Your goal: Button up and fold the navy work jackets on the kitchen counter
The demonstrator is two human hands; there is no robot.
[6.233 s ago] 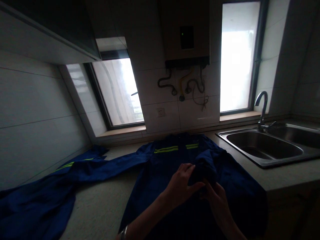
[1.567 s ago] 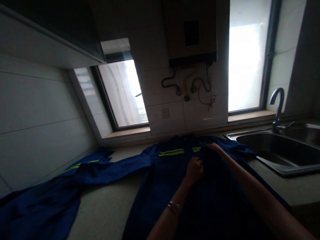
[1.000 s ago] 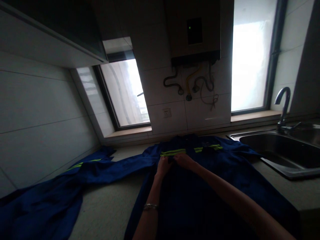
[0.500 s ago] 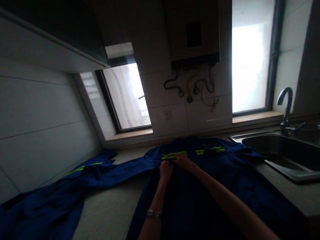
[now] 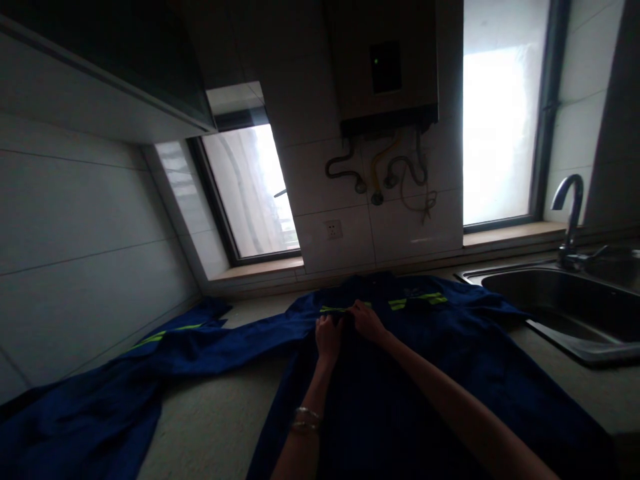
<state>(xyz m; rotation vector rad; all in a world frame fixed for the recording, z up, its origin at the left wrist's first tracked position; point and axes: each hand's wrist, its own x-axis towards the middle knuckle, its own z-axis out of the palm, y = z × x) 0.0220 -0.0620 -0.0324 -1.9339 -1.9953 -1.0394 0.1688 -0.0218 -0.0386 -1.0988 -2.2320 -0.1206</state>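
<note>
A dark blue work jacket (image 5: 425, 360) with yellow-green stripes lies spread over the counter, collar toward the wall. My left hand (image 5: 329, 339) is closed on its cloth, just below the chest stripe on the left side. Right beside it, my right hand (image 5: 369, 323) has its fingers bent and pinched on the same chest area, covering part of the stripe. The cloth between the fingertips is dark and its details are hidden. More blue striped cloth (image 5: 85, 420) lies at the far left; I cannot tell whether it is a separate garment.
At the right, a steel sink (image 5: 500, 279) with a faucet (image 5: 570, 220) is set into the counter (image 5: 215, 420). A water heater (image 5: 387, 73) with pipes hangs on the tiled wall, above a socket (image 5: 333, 229). A cabinet (image 5: 110, 87) juts out at the upper left.
My right hand has risen slightly and its fingers have shifted higher over the chest stripe. The left hand has moved a little up and left. Less of the stripe shows now.
</note>
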